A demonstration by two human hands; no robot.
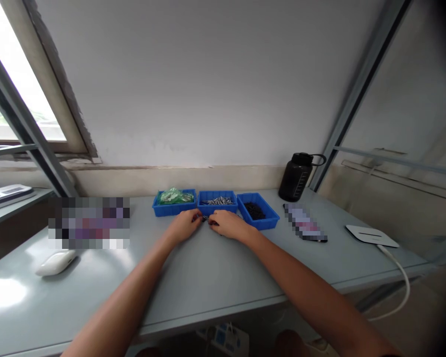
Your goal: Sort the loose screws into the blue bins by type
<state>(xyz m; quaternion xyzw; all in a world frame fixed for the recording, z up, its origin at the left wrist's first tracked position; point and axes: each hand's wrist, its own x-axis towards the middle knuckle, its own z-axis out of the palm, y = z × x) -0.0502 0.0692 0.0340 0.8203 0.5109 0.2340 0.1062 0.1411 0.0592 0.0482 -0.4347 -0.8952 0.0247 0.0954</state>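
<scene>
My left hand (186, 224) and my right hand (230, 224) come close together on the grey table, just in front of the bins. Both are closed, fingertips pinched around something small, with a dark bit and a thin metallic bit showing between them; its kind cannot be made out. Right behind the hands stands a blue bin (217, 208) of thin silvery metal pieces that look like screws or nails. To its left, another blue bin (174, 210) holds a green plastic bag (175, 196). A third blue bin (266, 222), set at an angle on the right, contains small black pieces (254, 211).
A black water bottle (296, 177) stands at the back right, with a blurred-out phone (305, 223) before it. Farther right lies a white flat device (371, 235) with a cable. On the left are a white rounded object (56, 263) and a pixelated item (91, 223).
</scene>
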